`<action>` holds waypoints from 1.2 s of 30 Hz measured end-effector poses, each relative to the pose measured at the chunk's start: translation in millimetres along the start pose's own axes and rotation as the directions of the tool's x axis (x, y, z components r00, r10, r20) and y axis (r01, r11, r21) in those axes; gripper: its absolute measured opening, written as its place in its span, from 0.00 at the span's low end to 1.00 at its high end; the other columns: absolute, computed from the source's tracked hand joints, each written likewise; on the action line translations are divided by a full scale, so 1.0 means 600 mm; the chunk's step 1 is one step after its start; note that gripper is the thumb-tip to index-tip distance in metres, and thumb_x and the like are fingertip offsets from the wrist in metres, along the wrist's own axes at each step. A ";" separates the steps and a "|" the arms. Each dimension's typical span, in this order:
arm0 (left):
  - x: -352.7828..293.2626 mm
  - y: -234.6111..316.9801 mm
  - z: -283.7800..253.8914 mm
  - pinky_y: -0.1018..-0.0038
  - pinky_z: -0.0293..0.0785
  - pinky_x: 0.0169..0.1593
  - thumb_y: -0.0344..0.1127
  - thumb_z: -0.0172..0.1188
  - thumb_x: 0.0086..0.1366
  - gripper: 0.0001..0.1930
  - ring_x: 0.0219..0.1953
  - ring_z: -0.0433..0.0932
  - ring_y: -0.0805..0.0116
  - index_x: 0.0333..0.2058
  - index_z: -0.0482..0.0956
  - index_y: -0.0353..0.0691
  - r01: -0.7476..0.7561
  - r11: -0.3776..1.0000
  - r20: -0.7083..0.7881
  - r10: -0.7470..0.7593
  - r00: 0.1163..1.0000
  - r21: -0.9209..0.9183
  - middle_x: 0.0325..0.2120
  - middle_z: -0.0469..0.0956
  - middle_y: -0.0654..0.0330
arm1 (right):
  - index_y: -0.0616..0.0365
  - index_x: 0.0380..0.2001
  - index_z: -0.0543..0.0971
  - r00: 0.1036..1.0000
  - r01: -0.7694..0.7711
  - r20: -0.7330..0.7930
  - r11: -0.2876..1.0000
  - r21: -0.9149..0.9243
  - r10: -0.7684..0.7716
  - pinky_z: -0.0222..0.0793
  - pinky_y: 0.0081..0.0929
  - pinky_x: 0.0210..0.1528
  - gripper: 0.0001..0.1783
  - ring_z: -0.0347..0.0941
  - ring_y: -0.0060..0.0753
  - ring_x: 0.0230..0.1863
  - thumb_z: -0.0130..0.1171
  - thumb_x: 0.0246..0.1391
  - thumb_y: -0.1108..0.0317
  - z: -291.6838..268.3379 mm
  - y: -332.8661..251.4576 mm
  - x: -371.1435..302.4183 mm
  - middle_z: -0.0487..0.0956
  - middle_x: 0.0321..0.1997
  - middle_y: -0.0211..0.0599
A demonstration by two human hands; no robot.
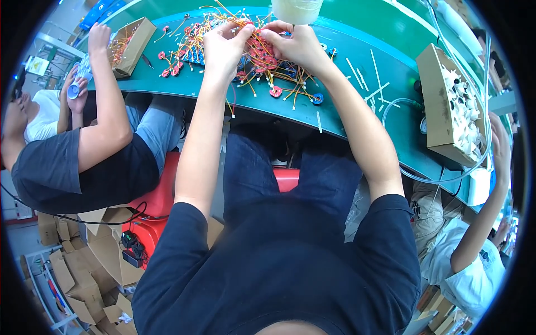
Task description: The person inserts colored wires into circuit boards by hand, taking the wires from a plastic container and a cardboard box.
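Note:
Over the green bench, both my hands are at a cluster of small red circuit boards point(262, 54) trailing orange and yellow wires. My left hand point(223, 49) grips its upper left side, fingers closed at the wires. Thumb and fingers of my right hand point(297, 46) close on the upper right edge. Beneath and beside it lies a tangled heap of wires point(207, 34) with white plugs and small blue boards. Two separate round boards, a red one point(276, 91) and a blue one point(317, 99), rest nearer the bench's front edge.
A whitish container point(297, 10) hangs or stands just beyond my hands. Thin white strips point(377, 92) lie to the right, before a cardboard box of white parts point(462, 111) and a clear hose point(389, 107). At left are another wire-filled box point(135, 47) and a seated co-worker point(84, 162).

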State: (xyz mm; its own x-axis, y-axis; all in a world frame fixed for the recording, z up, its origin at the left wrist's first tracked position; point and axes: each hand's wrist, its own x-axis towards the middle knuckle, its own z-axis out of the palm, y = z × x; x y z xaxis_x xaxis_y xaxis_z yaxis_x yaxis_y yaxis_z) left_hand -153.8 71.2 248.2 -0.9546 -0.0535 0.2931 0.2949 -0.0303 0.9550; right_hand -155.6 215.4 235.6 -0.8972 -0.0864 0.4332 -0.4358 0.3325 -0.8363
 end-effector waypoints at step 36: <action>-0.011 -0.002 0.015 0.83 0.68 0.26 0.35 0.59 0.53 0.12 0.22 0.73 0.81 0.31 0.77 0.31 -0.291 0.720 0.175 0.233 0.957 0.630 0.19 0.77 0.61 | 0.69 0.34 0.74 0.991 0.132 -0.020 0.990 -0.039 -0.133 0.64 0.12 0.24 0.11 0.66 0.12 0.22 0.53 0.50 0.71 0.005 0.041 0.012 0.74 0.23 0.28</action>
State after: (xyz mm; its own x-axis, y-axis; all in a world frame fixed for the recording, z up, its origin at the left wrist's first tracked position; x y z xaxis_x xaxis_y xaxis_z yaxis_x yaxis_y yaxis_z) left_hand -148.1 80.6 245.5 -0.8517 0.1164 0.5109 0.4634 0.6226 0.6305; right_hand -172.9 220.3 217.0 -0.8296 -0.1106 0.5473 -0.5473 0.3549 -0.7580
